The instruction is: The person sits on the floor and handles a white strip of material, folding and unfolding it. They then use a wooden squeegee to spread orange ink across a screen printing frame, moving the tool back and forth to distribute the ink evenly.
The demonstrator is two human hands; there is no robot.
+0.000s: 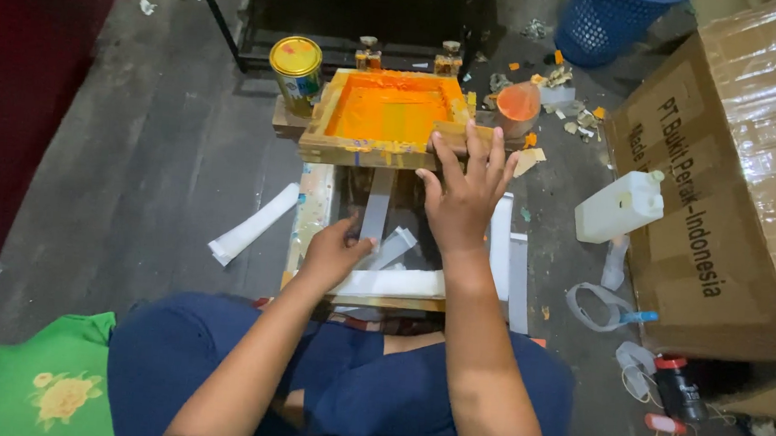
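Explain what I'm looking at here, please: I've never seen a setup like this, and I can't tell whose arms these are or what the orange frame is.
There is one picture, taken by a camera on a person's head, looking down at their own lap and arms. No machine is involved, only two bare hands. The person sits on the floor at a low wooden stand. On it sits a wooden printing frame whose screen is covered in orange ink. The right hand rests with spread fingers on the frame's near edge. The left hand pinches a grey strip lying under the frame; white strips lie beside it. Around them are a yellow-lidded tin, an orange-stained cup, a white jug, a blue basket and a cardboard box.
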